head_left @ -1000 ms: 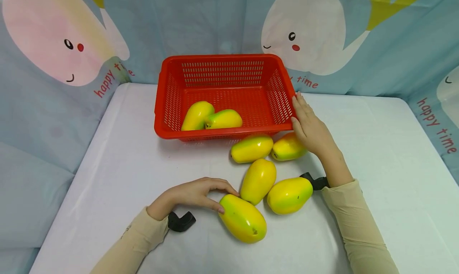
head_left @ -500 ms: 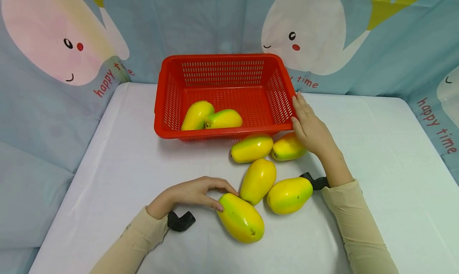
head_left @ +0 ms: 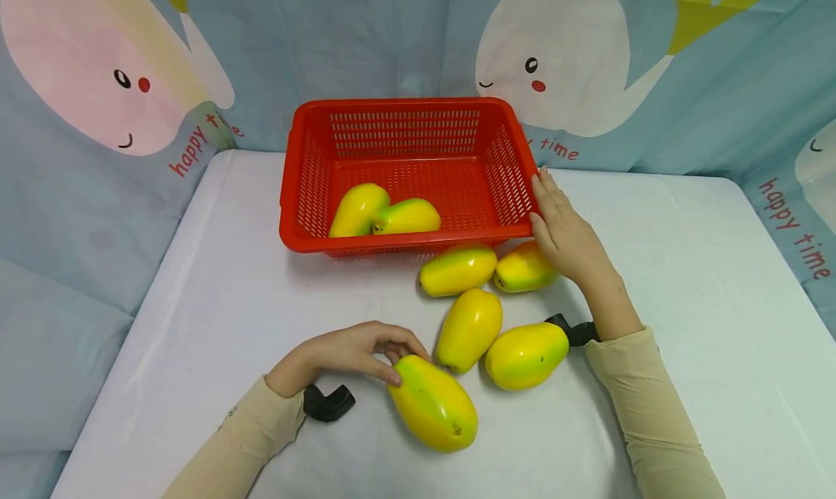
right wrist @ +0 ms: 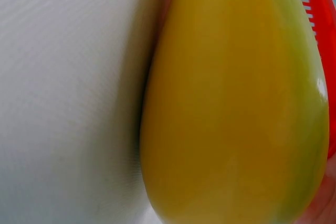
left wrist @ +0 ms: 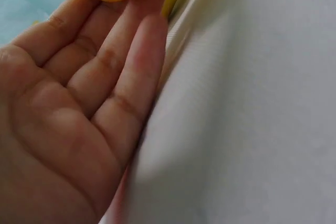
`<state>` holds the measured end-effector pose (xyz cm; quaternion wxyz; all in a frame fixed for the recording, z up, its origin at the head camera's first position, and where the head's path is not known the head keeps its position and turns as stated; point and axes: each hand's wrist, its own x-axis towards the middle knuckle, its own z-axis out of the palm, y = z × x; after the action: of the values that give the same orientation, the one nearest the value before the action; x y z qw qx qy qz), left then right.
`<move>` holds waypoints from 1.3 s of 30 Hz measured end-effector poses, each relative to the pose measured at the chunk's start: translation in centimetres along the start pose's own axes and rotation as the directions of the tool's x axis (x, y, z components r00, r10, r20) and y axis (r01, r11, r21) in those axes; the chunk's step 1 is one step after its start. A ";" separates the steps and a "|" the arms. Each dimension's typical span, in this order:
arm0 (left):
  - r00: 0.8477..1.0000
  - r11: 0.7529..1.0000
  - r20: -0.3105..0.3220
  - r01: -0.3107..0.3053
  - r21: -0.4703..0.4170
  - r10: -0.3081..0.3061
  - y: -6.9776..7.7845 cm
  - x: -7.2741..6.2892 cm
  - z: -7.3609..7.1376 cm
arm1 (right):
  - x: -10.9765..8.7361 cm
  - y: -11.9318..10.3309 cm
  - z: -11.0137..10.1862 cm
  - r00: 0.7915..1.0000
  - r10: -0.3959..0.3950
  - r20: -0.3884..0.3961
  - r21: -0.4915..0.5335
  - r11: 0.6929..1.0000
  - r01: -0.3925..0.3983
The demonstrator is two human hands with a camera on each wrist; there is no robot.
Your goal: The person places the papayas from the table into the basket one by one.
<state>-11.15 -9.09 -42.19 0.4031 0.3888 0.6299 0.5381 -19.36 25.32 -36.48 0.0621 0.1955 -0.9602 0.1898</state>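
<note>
My left hand (head_left: 355,350) grips the upper left end of the nearest yellow-green papaya (head_left: 434,405), thumb on its near side and fingers at its far side. In the left wrist view the fingers (left wrist: 110,66) reach up to the fruit's underside. My right hand (head_left: 568,231) rests straight-fingered against the right wall of a red plastic basket (head_left: 408,242). Close beside that hand lies another papaya (head_left: 522,270), partly covered by it. One large papaya (right wrist: 236,103) fills most of the right wrist view.
Two papayas lie inside the basket, one at the left (head_left: 358,210) and one beside it (head_left: 408,217). More papayas lie on the white tablecloth (head_left: 196,325) before it: one by the rim (head_left: 457,270), one central (head_left: 470,332), one right (head_left: 527,356). A printed curtain (head_left: 366,35) stands behind.
The papaya in my left hand has shifted a little left and toward me, leaving a gap to the central papaya. My right hand and the basket stay nearly still.
</note>
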 end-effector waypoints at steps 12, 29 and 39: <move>0.997 0.980 -0.054 -0.066 -0.190 0.057 -0.1 -0.6 -0.5 | 0.0 -0.1 0.0 1.000 0.000 -0.001 -0.001 1.000 0.000; 0.970 0.915 -0.190 -0.212 -0.343 0.153 -0.3 -1.1 -1.4 | 0.0 0.0 0.0 1.000 0.006 0.001 0.010 1.000 -0.006; 0.921 0.943 -0.358 -0.247 -0.225 0.156 0.7 -1.6 -2.1 | 0.0 0.0 0.0 1.000 0.008 0.003 0.014 1.000 -0.008</move>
<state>-12.50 -11.27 -41.15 0.2805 0.2972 0.5678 0.7146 -19.38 25.29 -36.46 0.0585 0.1923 -0.9596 0.1967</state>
